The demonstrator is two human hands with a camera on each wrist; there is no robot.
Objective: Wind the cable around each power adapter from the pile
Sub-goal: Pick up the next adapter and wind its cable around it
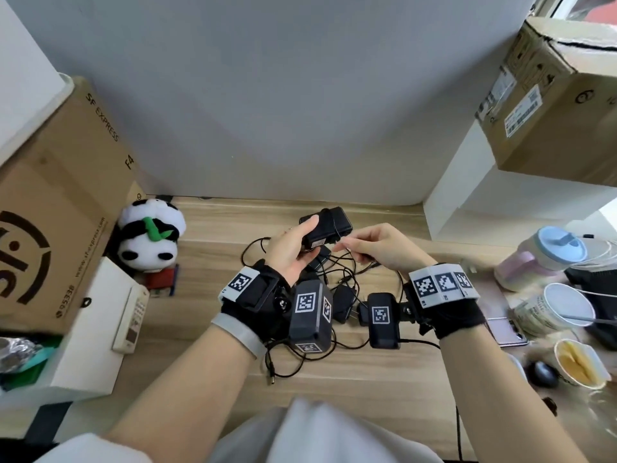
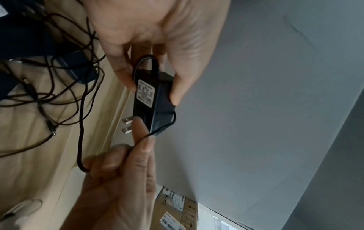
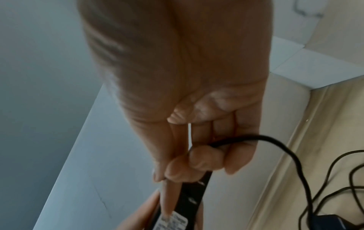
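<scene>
My left hand [image 1: 300,242] grips a black power adapter [image 1: 329,225] by its sides, raised above the wooden desk [image 1: 207,362]. In the left wrist view the left hand [image 2: 152,91] has thumb and fingers on the adapter [image 2: 157,112], whose prongs [image 2: 127,124] point toward the desk. A thin black cable [image 2: 81,132] loops once over the adapter body. My right hand [image 1: 354,245] pinches that cable just beside the adapter, shown as right hand [image 3: 167,177] with the cable [image 3: 285,149] trailing down. A tangled pile of adapters and cables [image 1: 340,289] lies below both hands.
An SF Express carton [image 1: 60,212], a panda plush [image 1: 150,235] and a remote [image 1: 132,315] on a white box crowd the left. At the right stand a bottle [image 1: 541,259], cups [image 1: 567,309] and a phone [image 1: 507,332]. Another carton [image 1: 551,95] sits on a white shelf.
</scene>
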